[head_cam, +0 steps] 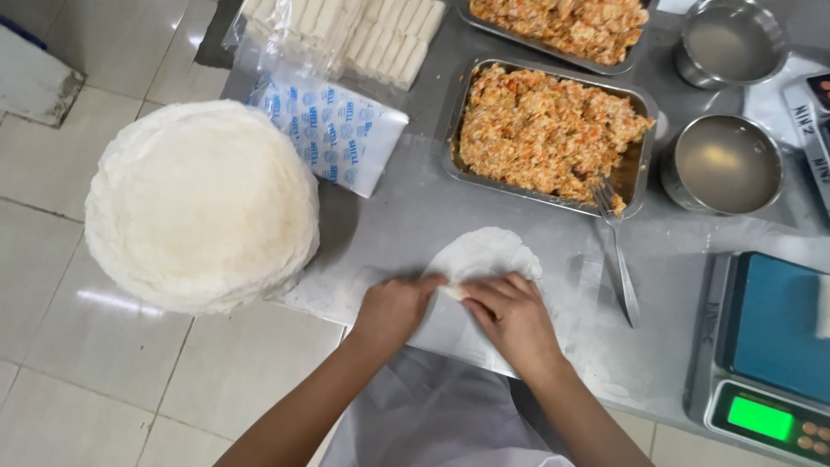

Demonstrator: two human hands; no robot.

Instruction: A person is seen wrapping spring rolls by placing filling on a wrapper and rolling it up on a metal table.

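Two hands work on one thin round wrapper (484, 259) lying flat on the steel table (406, 216), just before the person. Its near edge is folded up into a short roll whose long axis runs left to right; the far, rounded edge points toward the trays. The sheet is white, translucent and faintly wrinkled. The left hand (393, 307) and right hand (510, 316) meet at the fold, fingers curled together and pinched on the wrapper. Counted around them: two trays of orange-flecked filling (545, 130), one fork (618, 251), two metal bowls (726, 164), one tall stack of wrappers (203, 203), one scale (765, 346).
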